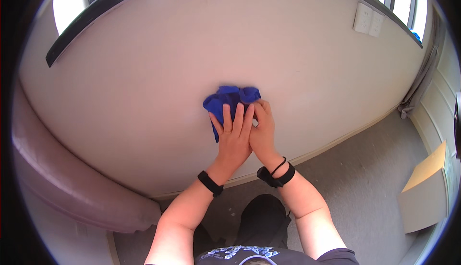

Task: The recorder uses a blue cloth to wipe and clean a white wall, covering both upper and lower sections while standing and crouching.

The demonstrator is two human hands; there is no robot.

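Beneath the spread fingers [238, 113] of the left hand [234, 140], a crumpled blue cloth [231, 97] lies pressed to a pale wall [158, 73]. These fingers stand apart, flat over the cloth, hiding its middle. Touching them on the right, the right hand [263, 133] bends its fingers at the cloth's right edge; whether they pinch it I cannot tell, their tips being partly covered.

Just below the fingers, a black band [210, 183] circles the left wrist, while a second black strap [283, 177] and a thin dark cord [279, 164] circle the right. Farther below, dark trousers [263, 217] show above a dark shirt [293, 258], cut off by the lower edge; its blue-and-white print [235, 251] includes lettering too small to read. A pale curved rim [259, 257] at the bottom is hard to make out.

Well right of the fingers, a yellow-topped box [425, 188] stands near the grey floor [336, 188]. To their far left hangs a mauve drape-like form [72, 169], its kind unclear. High above right are white socket plates [369, 20], under a dark sill [96, 11] cropped by the upper edge.
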